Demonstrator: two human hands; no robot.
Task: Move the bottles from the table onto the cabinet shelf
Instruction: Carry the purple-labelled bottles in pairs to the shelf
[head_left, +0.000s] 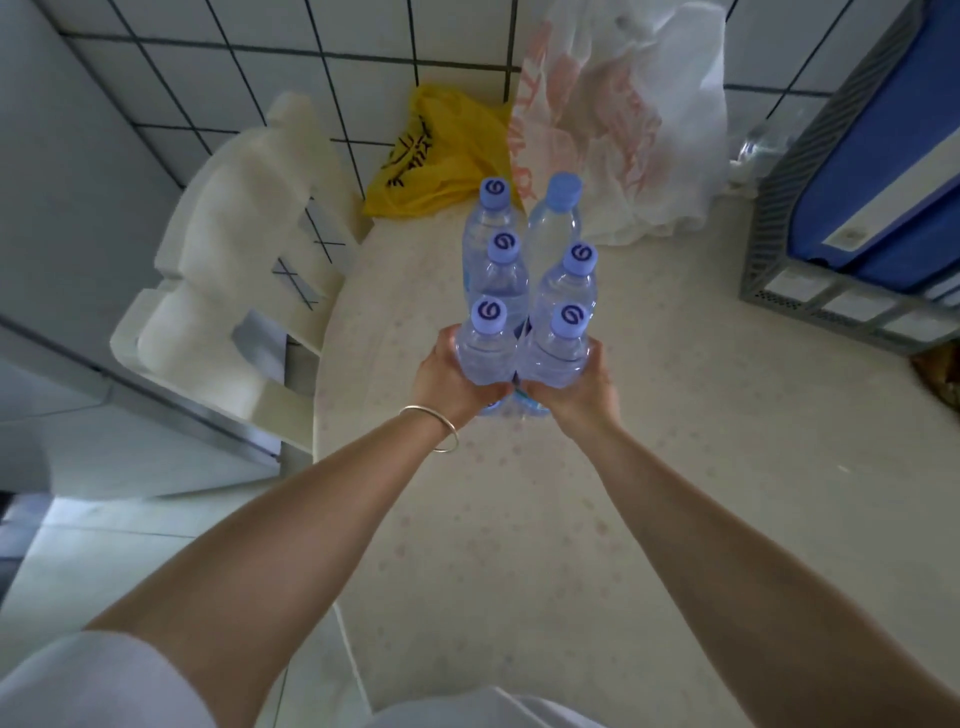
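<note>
Six clear plastic water bottles with blue caps (530, 291) stand upright in two rows of three near the middle of the pale speckled surface (675, 441). The left hand (449, 382) and right hand (582, 387) press in from either side of the nearest pair, fingers wrapped around those bottles. A yellow plastic bag (441, 156) and a white printed bag (623, 119) lie at the far edge.

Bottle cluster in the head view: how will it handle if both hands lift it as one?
Probably heavy for its size: the bottles look full of water. Likely to come apart: no wrap is visible, and the left hand and right hand grip only the nearest two. The smooth clear plastic may slip.
</note>
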